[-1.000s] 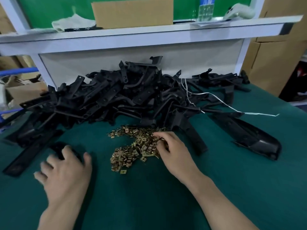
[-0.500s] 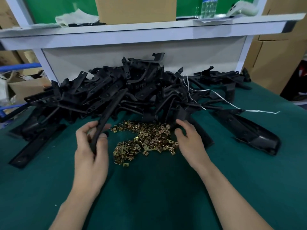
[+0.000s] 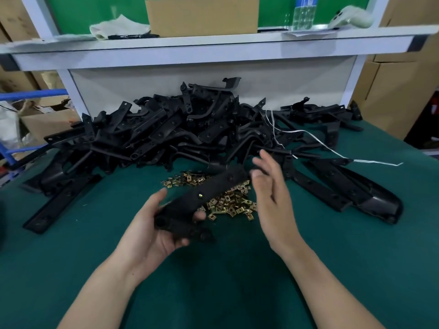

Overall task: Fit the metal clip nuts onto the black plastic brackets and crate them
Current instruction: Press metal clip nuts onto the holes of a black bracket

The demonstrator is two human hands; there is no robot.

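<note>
Palm-up, the left hand [image 3: 154, 224] cups the near end of a black bracket [image 3: 202, 198] angled far-right over the brass clip nuts [image 3: 228, 203]; the right hand [image 3: 273, 200] hovers beside it, fingers loosely spread, holding nothing.

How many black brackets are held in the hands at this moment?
1: a black bracket gripped by the left hand above the brass clip nuts. The right hand is open beside it, holding none.
</note>
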